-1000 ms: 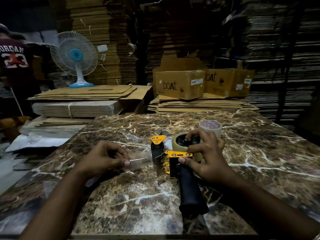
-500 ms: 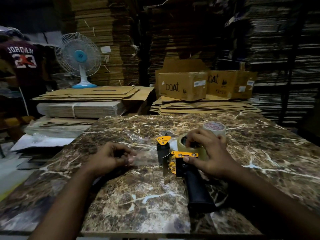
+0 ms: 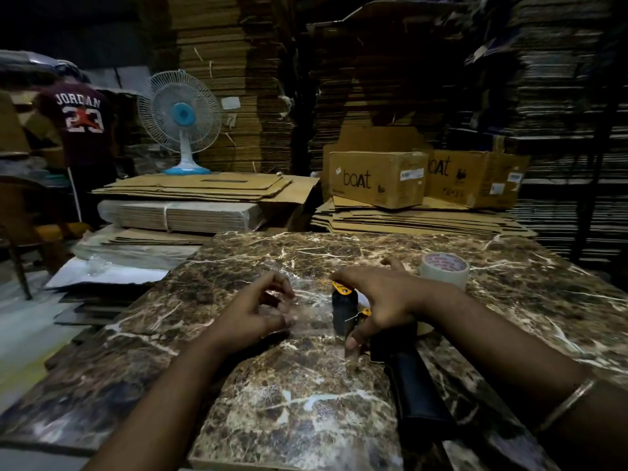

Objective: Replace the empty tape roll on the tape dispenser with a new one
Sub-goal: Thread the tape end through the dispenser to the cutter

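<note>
A tape dispenser [image 3: 413, 382] with a black handle and yellow plates lies on the marble table [image 3: 299, 409]. My right hand [image 3: 384, 300] covers its head and the roll mounted there, fingers pressing down. A clear strip of tape [image 3: 311, 317] stretches leftward from the dispenser's front. My left hand [image 3: 258, 311] pinches the free end of that strip just above the table. A pale tape roll [image 3: 443, 270] with red print inside its core stands upright behind my right hand.
Flattened cardboard stacks [image 3: 204, 188] and two "boat" cartons [image 3: 377, 178] sit beyond the table's far edge. A blue table fan [image 3: 181, 120] stands on the cardboard. A person in a dark jersey [image 3: 83, 127] stands at far left. Paper sheets [image 3: 102, 273] lie left of the table.
My right hand has shifted forward and now hides the mounted roll. My left hand stays pinched on the tape end, and the camera view has dropped lower and nearer.
</note>
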A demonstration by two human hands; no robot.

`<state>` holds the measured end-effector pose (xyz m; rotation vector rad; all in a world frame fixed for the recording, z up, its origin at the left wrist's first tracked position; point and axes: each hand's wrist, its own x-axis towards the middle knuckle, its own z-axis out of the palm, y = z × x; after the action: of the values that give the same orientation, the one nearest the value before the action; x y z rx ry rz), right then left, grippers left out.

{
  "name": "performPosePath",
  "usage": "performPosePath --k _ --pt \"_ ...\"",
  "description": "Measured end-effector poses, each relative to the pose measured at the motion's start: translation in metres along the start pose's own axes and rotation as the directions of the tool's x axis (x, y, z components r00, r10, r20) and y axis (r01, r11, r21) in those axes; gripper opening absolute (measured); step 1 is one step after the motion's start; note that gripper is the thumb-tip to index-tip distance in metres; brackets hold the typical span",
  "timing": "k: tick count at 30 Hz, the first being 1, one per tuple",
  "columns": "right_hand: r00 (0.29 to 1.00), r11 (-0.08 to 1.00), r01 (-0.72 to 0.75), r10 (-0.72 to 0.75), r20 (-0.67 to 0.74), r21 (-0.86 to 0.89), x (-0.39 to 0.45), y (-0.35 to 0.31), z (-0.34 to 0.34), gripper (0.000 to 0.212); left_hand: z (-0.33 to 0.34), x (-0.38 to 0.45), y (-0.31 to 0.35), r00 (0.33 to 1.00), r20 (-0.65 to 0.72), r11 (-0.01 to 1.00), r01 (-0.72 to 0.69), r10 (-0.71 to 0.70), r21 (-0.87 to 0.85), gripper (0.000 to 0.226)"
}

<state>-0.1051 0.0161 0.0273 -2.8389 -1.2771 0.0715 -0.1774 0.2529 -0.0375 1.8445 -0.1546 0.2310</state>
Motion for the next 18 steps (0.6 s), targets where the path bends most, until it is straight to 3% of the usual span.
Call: performPosePath --k 8,15,18 --pt "0.999 0.998 -0.027 0.029 -0.029 0.050 0.007 0.004 0.000 0.104 -0.001 0.006 -0.006 0.998 0.061 0.999 0.032 -0.030 -0.032 0.038" --pt "0.998 0.994 -0.047 0.050 -0.031 0.101 0.006 0.004 0.002 0.105 -0.015 0.009 -0.005 0.992 0.125 1.000 -0.004 0.005 -0.005 0.020" --pt "0.998 0.993 -0.049 0.053 -0.029 0.107 0.006 0.003 0.002 0.104 -0.017 0.006 -0.007 0.992 0.125 0.998 0.009 0.000 -0.069 0.013"
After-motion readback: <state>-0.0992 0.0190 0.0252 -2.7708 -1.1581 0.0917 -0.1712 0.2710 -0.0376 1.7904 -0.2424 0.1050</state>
